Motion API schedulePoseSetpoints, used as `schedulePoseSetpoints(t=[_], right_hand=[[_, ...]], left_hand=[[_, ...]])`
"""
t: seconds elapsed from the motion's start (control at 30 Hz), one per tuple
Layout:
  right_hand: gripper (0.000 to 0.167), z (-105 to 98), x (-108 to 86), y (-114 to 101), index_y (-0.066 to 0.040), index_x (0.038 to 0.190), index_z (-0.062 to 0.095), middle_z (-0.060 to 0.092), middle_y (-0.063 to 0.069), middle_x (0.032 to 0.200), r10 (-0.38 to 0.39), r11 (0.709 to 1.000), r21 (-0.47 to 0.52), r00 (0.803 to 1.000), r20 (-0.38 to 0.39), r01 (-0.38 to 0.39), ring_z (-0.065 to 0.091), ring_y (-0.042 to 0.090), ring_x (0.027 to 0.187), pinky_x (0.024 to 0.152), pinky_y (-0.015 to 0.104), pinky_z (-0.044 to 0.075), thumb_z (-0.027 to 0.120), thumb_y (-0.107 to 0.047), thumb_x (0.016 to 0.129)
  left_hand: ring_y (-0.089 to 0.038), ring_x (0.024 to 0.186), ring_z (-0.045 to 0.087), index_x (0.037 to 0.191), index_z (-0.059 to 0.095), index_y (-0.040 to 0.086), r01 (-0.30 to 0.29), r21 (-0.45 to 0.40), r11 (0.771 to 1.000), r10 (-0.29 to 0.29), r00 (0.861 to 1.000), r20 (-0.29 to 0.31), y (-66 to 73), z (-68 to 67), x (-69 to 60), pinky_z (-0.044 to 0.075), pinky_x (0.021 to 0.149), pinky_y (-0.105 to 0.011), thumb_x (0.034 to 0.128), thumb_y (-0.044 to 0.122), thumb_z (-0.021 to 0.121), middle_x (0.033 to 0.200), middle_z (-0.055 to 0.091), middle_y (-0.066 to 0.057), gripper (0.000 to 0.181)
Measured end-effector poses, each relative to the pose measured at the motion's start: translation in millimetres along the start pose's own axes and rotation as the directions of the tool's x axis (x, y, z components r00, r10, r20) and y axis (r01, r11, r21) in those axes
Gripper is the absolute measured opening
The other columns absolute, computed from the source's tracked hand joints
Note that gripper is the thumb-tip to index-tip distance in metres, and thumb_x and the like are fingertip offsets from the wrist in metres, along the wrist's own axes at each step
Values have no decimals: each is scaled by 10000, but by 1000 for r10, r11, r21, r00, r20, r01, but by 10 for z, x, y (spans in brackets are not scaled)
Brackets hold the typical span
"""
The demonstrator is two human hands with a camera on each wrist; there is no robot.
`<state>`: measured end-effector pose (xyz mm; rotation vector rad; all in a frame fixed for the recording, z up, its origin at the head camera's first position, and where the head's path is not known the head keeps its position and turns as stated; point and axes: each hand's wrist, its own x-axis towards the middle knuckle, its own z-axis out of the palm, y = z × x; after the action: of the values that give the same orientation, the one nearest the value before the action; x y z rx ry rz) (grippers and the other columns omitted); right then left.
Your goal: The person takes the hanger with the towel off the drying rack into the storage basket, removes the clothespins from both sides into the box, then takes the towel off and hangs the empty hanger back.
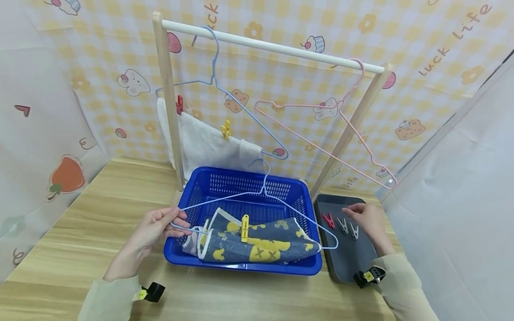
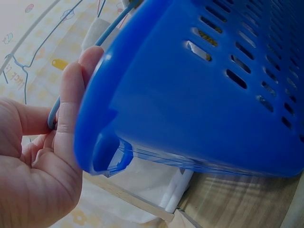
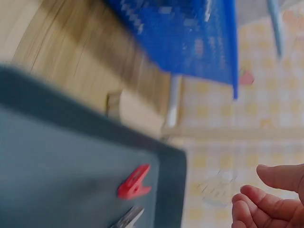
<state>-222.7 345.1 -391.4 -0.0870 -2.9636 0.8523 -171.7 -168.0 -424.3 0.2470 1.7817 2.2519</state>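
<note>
My left hand (image 1: 154,229) pinches the left end of a blue wire hanger (image 1: 295,208) over the blue basket; in the left wrist view thumb and fingers (image 2: 71,95) close on the wire beside the basket's rim. A dark grey cloth with yellow patterns (image 1: 273,249) hangs folded over the hanger's lower bar, with a yellow clip (image 1: 245,228) on it. My right hand (image 1: 366,218), holding nothing, hovers above the grey tray (image 1: 347,263). In the tray lie a red clip (image 1: 328,220) and grey clips (image 1: 342,226), below the fingertips.
Behind the blue basket (image 1: 249,266) stands a rack with a white rail (image 1: 273,46). From it hang a blue hanger (image 1: 250,114) with a white towel (image 1: 209,145), held by red and yellow clips, and a bare pink hanger (image 1: 309,138). Another cloth (image 1: 192,243) shows in the basket.
</note>
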Motion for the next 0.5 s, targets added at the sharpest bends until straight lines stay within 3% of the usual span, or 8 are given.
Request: schedulePoseSetpoints(t=[0.17, 0.37, 0.5], right_hand=[[233, 20, -98, -284, 48, 920, 674, 671, 161, 821, -76, 997, 24, 997, -12, 77, 540, 170, 634, 523, 245, 441, 646, -182, 898], [152, 88, -189, -618, -6, 879, 704, 685, 81, 750, -198, 979, 34, 977, -78, 201, 571, 144, 597, 494, 204, 444, 693, -157, 861], [127, 166, -242, -838, -33, 864, 711, 688, 53, 742, -238, 969, 54, 969, -64, 241, 566, 107, 574, 489, 207, 451, 704, -159, 851]], left_hand=[[-194, 740, 701, 858, 642, 97, 2, 8, 1000, -2, 1000, -5, -2, 1, -1, 576, 670, -264, 1019, 156, 411, 762, 706, -22, 288], [-189, 734, 702, 861, 650, 112, -19, -13, 1000, 19, 1000, 5, -9, 2, 1, 574, 663, -260, 1016, 157, 422, 766, 710, -24, 280], [-188, 733, 702, 861, 653, 118, -15, -18, 1000, 15, 1000, 3, -17, 0, -2, 575, 661, -258, 1015, 154, 424, 767, 710, -22, 278]])
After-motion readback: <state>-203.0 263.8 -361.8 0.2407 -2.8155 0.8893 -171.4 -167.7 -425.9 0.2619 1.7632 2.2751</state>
